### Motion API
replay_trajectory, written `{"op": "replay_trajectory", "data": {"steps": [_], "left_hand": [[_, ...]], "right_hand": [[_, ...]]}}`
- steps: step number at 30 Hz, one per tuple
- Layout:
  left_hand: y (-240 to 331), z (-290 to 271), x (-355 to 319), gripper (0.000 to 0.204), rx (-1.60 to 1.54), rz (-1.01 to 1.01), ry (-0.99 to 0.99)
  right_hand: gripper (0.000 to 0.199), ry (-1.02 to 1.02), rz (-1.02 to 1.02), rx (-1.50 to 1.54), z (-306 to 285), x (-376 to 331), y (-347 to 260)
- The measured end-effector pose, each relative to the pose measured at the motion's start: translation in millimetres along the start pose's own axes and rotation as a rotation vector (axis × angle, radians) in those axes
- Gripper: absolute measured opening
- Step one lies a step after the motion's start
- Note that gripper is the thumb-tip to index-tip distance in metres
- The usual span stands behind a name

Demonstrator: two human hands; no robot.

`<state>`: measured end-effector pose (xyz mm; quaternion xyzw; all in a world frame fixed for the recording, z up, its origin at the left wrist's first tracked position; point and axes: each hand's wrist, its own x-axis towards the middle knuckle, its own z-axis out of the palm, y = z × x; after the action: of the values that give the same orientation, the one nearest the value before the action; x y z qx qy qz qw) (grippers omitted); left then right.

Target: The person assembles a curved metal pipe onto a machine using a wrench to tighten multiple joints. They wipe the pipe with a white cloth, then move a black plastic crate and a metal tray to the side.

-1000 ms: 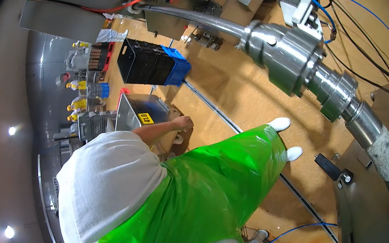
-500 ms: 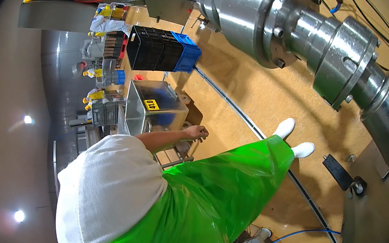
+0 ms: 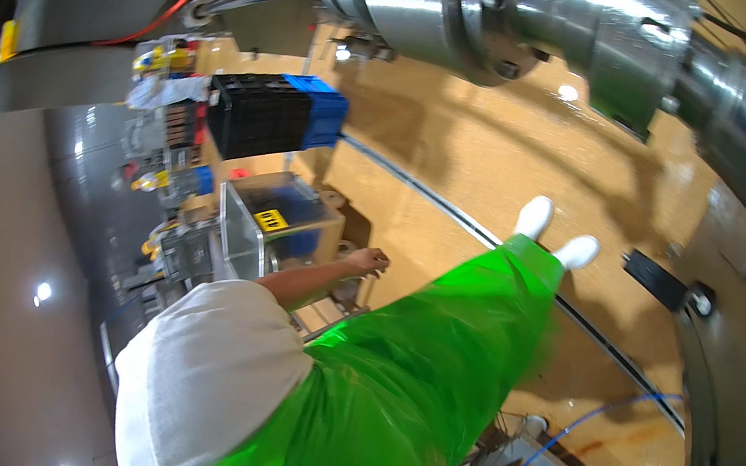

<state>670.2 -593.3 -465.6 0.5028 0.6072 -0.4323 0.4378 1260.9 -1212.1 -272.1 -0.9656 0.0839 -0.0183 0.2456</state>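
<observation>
Left hand, fingers curled and empty, has moved beside the clear plastic box; right hand unseen.

You've got a bright green plastic apron on, glossy and a bit see-through, creased all the way down, and it ends just above your white shoes. Those are plain white with rounded toes, both poking out just past the apron's hem. Up beside the top of the apron, your left shoulder is in a white short sleeve, soft cloth, loose, with a few folds. More of the same white fabric shows below the apron at the bottom edge. Your left hand, out beyond the sleeve, is bare, no glove.
</observation>
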Motion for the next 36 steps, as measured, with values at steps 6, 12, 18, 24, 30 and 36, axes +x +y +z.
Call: {"op": "replay_trajectory", "data": {"steps": [6, 12, 18, 24, 30, 36], "left_hand": [[26.8, -12.0, 1.8, 0.032, -0.003, 0.403, -0.003], [199.6, 25.4, -85.7, 0.031, 0.144, 0.994, 0.057], [343.1, 98.7, -345.0, 0.053, 0.160, 1.570, -0.564], [358.5, 149.4, -400.1, 0.046, -0.366, 1.629, -0.889], [360.3, 150.1, -243.7, 0.029, -0.748, 0.828, -0.516], [445.3, 83.5, -180.0, 0.037, -0.612, 0.958, -0.126]], "right_hand": [[0.043, -0.020, 0.307, 0.357, -128.3, -14.6, 3.1], [0.038, 0.291, 0.195, 0.320, -127.0, -146.2, -49.5], [0.012, 0.178, 0.011, 0.600, -102.0, -226.1, -154.7], [0.020, -0.524, -0.286, 0.358, 13.6, -262.7, -193.5], [0.034, -1.146, -0.312, 0.585, 130.9, -255.4, -204.0], [0.041, -1.141, -0.152, 0.732, 231.7, -217.1, -296.2]]}}
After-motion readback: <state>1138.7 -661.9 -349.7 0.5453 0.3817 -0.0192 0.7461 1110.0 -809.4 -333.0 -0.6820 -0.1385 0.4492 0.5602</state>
